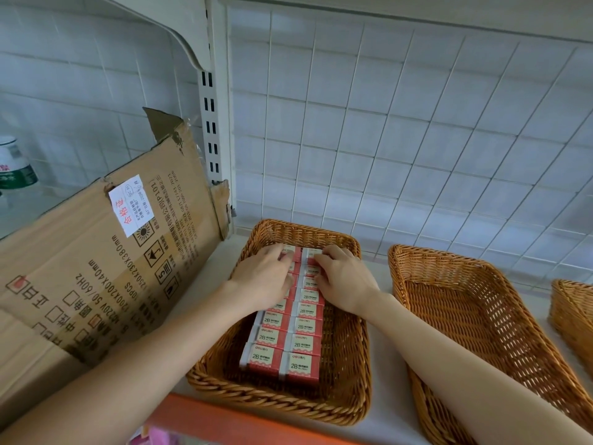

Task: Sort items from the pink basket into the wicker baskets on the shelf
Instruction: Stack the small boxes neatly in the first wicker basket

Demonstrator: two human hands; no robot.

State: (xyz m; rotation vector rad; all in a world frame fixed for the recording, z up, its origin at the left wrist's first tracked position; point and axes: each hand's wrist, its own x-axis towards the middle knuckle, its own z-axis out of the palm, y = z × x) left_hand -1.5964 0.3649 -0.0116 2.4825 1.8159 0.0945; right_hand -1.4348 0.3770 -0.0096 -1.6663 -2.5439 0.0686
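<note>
Tidying 2 rows of eraser boxes (288, 335) in left wicker basket (349, 396): left hand (263, 277), right hand (346, 284) rested on far boxes, fingers bent together, pinch unclear. Middle wicker basket (481, 316) not yet filled; sorting looked early.

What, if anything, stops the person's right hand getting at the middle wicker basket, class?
Probably nothing, so yes. The right hand is on the red 2B boxes in the left basket; the middle wicker basket sits right beside it, open-topped, with only bare shelf between.
</note>
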